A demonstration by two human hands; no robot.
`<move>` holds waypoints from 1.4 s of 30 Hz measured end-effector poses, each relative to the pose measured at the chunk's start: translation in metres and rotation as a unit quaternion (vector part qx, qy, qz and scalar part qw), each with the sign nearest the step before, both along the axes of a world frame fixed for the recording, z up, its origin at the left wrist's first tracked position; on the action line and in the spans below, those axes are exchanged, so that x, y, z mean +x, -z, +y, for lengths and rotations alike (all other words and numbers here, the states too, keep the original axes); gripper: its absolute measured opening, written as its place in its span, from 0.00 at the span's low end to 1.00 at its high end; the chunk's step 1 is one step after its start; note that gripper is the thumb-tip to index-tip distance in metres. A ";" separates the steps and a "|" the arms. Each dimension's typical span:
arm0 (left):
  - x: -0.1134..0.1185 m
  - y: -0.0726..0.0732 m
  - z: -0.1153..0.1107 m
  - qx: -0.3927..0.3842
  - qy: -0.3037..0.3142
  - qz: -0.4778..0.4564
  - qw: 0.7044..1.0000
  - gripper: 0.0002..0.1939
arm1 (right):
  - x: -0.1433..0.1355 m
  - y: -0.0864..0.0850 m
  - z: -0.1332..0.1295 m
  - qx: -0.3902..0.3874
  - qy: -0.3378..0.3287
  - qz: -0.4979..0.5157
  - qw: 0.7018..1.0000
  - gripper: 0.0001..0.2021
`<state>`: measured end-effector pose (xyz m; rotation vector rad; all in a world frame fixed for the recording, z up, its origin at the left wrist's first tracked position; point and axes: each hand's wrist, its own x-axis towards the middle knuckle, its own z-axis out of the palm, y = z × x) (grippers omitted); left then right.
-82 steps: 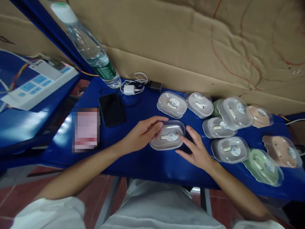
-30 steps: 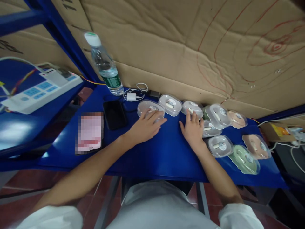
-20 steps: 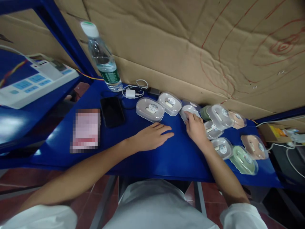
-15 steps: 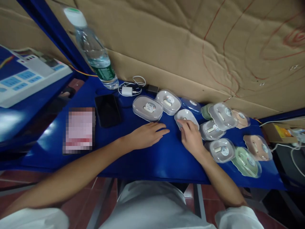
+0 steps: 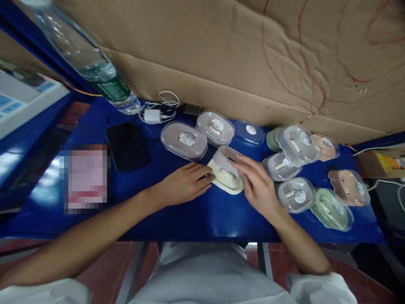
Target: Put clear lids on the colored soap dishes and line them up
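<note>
Between my hands, a two-part soap dish has a grey upper piece [image 5: 226, 157] tilted over a cream lower piece [image 5: 230, 185]. My right hand [image 5: 257, 179] is closed on the grey piece from the right, its fingertips at the slot near the rim. From the left, my left hand [image 5: 188, 183] reaches the cream piece with fingers stretched out and slightly apart. Its fingertips are at the cream edge; whether they press on it I cannot tell. Behind the dish lie a grey lidded soap dish [image 5: 174, 135], another grey one [image 5: 202, 120] and a blue one [image 5: 243, 134].
Several soap dishes with clear lids, grey [image 5: 295, 198], green [image 5: 325, 211] and peach [image 5: 344, 185], crowd the right side. A water bottle [image 5: 110, 86], white charger [image 5: 152, 116] and black phone [image 5: 125, 147] stand or lie at left. Cardboard [image 5: 190, 55] walls the back.
My right hand has brought the soap dish left and nearer me, tilting its grey piece so the cream one shows. The left hand has come up to its edge. The view has shifted slightly.
</note>
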<state>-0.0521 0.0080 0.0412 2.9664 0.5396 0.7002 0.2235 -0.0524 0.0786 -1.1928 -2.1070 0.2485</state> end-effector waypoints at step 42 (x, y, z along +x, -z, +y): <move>0.001 -0.006 -0.018 -0.064 -0.109 0.017 0.992 0.43 | -0.012 0.000 -0.011 -0.023 -0.006 -0.127 0.992 0.20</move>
